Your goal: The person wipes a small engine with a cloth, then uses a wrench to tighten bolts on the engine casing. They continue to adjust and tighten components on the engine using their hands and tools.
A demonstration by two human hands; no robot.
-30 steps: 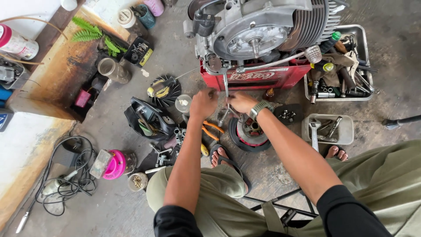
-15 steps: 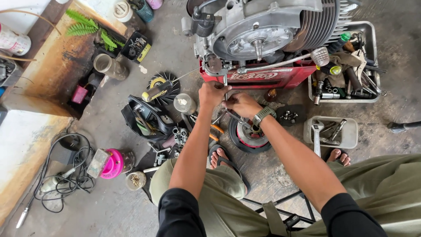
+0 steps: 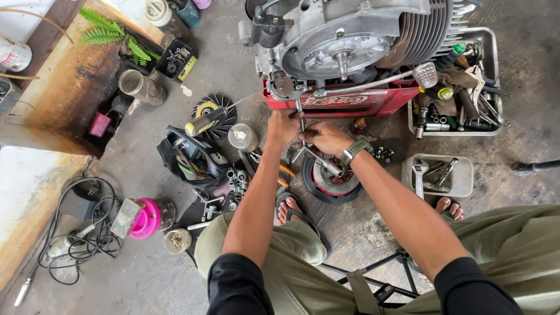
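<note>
**Both Hands at the Engine's Underside**

We crouch on the concrete floor, our left hand clenched around a thin upright metal rod just below the grey finned engine, which sits on a red plastic crate. Our right hand, a watch at its wrist, grips a steel socket wrench angled toward that rod. Directly beneath lies a round black-and-silver flywheel; a grey tray of tools touches the crate's right edge.

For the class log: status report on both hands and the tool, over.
Left hand gripping the metal tool at the engine. Right hand clasped on it lower down. Red crate under engine, round part beneath the hands.
</note>
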